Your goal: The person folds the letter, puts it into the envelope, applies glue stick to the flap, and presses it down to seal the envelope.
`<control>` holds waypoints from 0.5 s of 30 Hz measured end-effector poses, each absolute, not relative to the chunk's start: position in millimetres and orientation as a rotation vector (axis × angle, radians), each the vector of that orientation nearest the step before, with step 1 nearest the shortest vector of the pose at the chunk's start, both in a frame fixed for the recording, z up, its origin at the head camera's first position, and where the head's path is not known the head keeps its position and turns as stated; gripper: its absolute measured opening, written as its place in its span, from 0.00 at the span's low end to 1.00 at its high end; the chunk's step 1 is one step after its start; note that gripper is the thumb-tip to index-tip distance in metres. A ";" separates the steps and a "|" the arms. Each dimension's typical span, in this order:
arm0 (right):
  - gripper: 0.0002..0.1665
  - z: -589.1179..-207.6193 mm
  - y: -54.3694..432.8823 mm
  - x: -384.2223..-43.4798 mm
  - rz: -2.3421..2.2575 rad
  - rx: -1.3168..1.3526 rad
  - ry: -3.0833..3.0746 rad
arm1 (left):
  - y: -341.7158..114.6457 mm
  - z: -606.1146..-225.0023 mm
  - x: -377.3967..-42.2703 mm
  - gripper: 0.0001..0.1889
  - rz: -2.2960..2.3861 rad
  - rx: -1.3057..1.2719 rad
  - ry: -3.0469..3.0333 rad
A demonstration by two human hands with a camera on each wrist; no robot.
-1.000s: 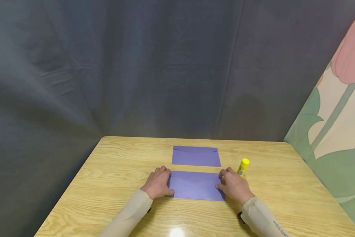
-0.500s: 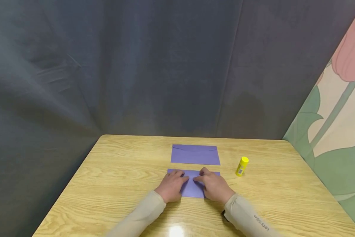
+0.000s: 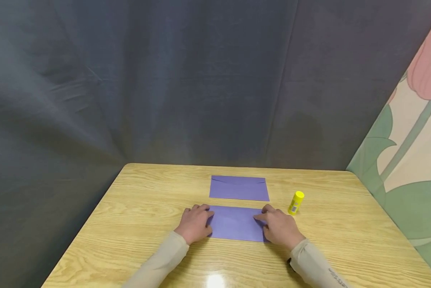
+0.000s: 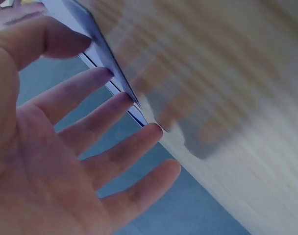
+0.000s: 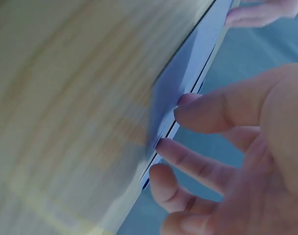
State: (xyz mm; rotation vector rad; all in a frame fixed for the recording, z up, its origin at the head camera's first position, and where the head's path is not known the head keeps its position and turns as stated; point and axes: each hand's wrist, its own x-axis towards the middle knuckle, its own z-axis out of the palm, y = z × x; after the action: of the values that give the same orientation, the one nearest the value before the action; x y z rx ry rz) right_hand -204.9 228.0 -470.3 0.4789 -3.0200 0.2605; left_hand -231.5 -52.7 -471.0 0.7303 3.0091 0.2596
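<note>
A purple envelope [image 3: 235, 224] lies flat near the middle of the table, its long side facing me. My left hand [image 3: 195, 224] rests at its left end; in the left wrist view those fingers are spread and fairly straight, with fingertips [image 4: 122, 99] right at the paper. On the right end, my right hand [image 3: 280, 227] touches the envelope with its index finger and thumb, while the other fingers bend loosely, as the right wrist view shows. Neither hand grips the paper. Behind it lies a second purple envelope [image 3: 239, 188] with its flap line at the far edge.
A yellow glue stick [image 3: 296, 203] stands upright just beyond my right hand. The wooden table [image 3: 147, 200] ends at a dark grey curtain [image 3: 201, 100] behind and on the left. To the right hangs a flower-patterned cloth [image 3: 409, 160].
Both hands first slid inward to the middle of the near envelope. They have since moved apart again, back to its left and right ends. The envelopes and glue stick have stayed in place.
</note>
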 end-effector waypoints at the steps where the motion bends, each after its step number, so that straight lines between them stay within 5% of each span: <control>1: 0.24 -470.7 231.4 -205.1 0.258 0.461 -3.027 | -54.7 -471.2 -232.5 0.25 0.273 0.728 3.013; 15: 0.23 -468.6 244.5 -203.8 0.515 0.386 -3.050 | -64.7 -477.1 -238.7 0.25 0.519 0.769 2.952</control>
State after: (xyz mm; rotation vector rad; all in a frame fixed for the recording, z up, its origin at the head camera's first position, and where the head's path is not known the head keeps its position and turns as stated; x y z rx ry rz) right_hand -203.8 244.5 -468.6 0.3858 -3.0502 0.5155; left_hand -238.7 -64.7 -477.1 0.7689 2.9519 0.5194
